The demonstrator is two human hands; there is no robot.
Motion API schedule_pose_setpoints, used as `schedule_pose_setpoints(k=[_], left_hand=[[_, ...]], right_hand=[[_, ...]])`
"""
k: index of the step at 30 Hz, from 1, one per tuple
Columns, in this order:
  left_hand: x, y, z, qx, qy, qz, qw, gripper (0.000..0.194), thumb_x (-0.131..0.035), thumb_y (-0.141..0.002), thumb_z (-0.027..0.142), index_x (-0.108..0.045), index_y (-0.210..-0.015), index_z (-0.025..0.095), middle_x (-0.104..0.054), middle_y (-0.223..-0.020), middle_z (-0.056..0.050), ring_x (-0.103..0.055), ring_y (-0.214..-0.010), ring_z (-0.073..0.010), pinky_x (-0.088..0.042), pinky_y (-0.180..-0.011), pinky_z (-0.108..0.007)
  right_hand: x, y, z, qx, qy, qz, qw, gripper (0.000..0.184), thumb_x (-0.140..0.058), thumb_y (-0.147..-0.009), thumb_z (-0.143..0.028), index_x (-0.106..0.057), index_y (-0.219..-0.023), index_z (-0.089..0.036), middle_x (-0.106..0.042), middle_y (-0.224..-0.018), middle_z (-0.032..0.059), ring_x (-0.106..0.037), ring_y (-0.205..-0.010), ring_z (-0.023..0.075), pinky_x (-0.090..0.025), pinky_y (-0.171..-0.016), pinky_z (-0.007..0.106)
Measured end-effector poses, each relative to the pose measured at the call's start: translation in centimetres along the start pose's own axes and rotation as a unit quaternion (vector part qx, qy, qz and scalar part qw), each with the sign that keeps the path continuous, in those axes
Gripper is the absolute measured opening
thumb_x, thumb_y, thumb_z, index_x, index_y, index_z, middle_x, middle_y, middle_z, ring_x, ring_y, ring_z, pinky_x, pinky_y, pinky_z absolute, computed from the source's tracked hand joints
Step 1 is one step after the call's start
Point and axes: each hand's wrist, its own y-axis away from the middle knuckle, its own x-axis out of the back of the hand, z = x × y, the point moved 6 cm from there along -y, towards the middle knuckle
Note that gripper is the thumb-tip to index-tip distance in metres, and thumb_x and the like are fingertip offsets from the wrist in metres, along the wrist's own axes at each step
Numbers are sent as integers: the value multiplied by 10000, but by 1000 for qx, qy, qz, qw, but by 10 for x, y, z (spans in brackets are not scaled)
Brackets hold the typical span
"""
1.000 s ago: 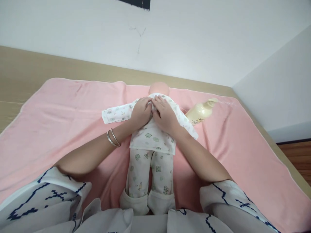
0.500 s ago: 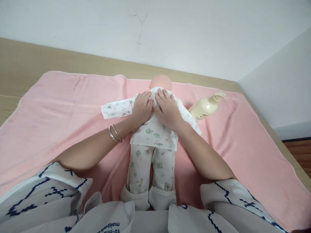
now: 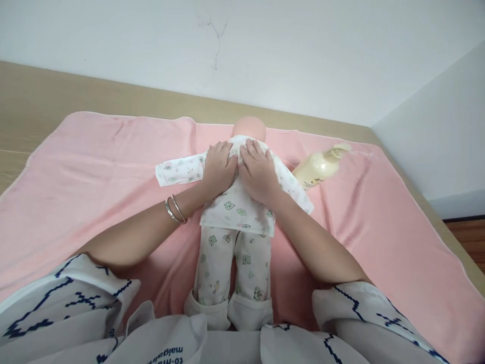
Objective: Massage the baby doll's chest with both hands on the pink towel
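Observation:
A baby doll [image 3: 238, 215] in a white shirt and trousers printed with small green animals lies stretched out before me, its bald head [image 3: 249, 128] at the far end. Which way its face points I cannot tell. My left hand [image 3: 219, 169] lies flat on the left side of its upper body, fingers extended toward the shoulder. My right hand [image 3: 259, 169] rests the same way on the right side, fingers slightly spread. Both thumbs come close together near the middle of the shirt. Neither hand grips anything. The doll's sleeves reach out to both sides.
Beneath the doll is a pink blanket [image 3: 113, 192] with some creases, spread over a wooden surface [image 3: 125, 98]. A pale yellow pump bottle [image 3: 318, 168] lies tilted on the blanket beside the right sleeve. A white wall [image 3: 303, 60] stands behind.
Both hands have slid slightly apart across the doll's upper body, and their fingers lie flatter than before. The camera view has shifted a little. Doll and bottle stay in place.

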Motion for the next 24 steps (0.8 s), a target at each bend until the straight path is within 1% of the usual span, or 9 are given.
schedule_pose_setpoints(k=[2, 4, 7, 10, 13, 17, 19, 22, 24], left_hand=[[0, 3, 4, -10, -27, -16, 999, 539, -303, -1034, 286, -560, -1445, 50, -564, -1580, -241, -497, -1511, -359, -311, -1322, -585], [1, 9, 12, -43, -53, -36, 997, 578, -293, -1054, 316, -518, -1484, 2, -508, -1619, -289, -445, -1561, -388, -307, -1324, -603], [5, 21, 26, -89, -73, -48, 992, 576, -287, -1062, 318, -516, -1478, -9, -517, -1605, -304, -448, -1562, -402, -344, -1307, -617], [7, 25, 32, -115, -71, -51, 990, 528, -293, -1037, 243, -559, -1427, 6, -581, -1549, -277, -471, -1546, -382, -327, -1328, -606], [5, 13, 24, -124, -54, -69, 988, 448, -327, -998, 193, -657, -1271, 60, -656, -1443, -248, -517, -1493, -366, -303, -1344, -584], [4, -9, 5, -84, -30, -75, 993, 423, -293, -1018, 249, -674, -1167, 140, -726, -1265, -198, -653, -1254, -343, -477, -1201, -575], [4, -8, 6, -90, -47, -75, 992, 429, -277, -1022, 249, -667, -1161, 137, -724, -1253, -211, -657, -1238, -349, -493, -1175, -582], [4, 9, 21, -123, -78, -72, 987, 461, -273, -1020, 214, -642, -1251, 62, -654, -1409, -272, -554, -1437, -379, -372, -1289, -606], [7, 20, 29, -110, -68, -67, 989, 495, -285, -1028, 223, -583, -1370, 25, -581, -1527, -277, -475, -1528, -377, -336, -1323, -602]], right_hand=[[3, -11, 17, -63, -15, 12, 998, 656, -316, -1071, -293, -305, -1686, -64, -209, -1810, 158, -154, -1699, 342, -120, -1380, 625], [6, -14, 26, -113, -13, 21, 993, 704, -339, -1068, -326, -246, -1689, -10, -191, -1807, 200, -146, -1699, 351, -136, -1384, 595], [9, -11, 26, -139, 11, 16, 990, 714, -351, -1077, -342, -253, -1667, 49, -220, -1785, 256, -174, -1693, 357, -184, -1385, 540], [12, 0, 15, -98, 52, 11, 994, 696, -331, -1098, -339, -282, -1640, 94, -293, -1735, 327, -276, -1657, 405, -255, -1354, 563], [13, 17, -2, -41, 101, 40, 993, 666, -303, -1107, -324, -343, -1609, 111, -379, -1672, 374, -397, -1590, 457, -309, -1306, 626], [8, 31, -21, 2, 119, 45, 992, 617, -360, -1085, -262, -401, -1588, 93, -397, -1665, 366, -399, -1587, 466, -334, -1303, 606], [6, 25, -18, 1, 99, 38, 994, 583, -357, -1067, -203, -436, -1567, 88, -406, -1669, 351, -383, -1601, 448, -336, -1311, 568], [9, 4, 1, -26, 51, 50, 997, 543, -324, -1054, -177, -519, -1493, 75, -519, -1608, 314, -456, -1558, 401, -353, -1305, 525], [12, -9, 15, -41, 24, 59, 997, 544, -341, -1051, -211, -525, -1482, 66, -540, -1596, 294, -463, -1547, 391, -344, -1309, 540]])
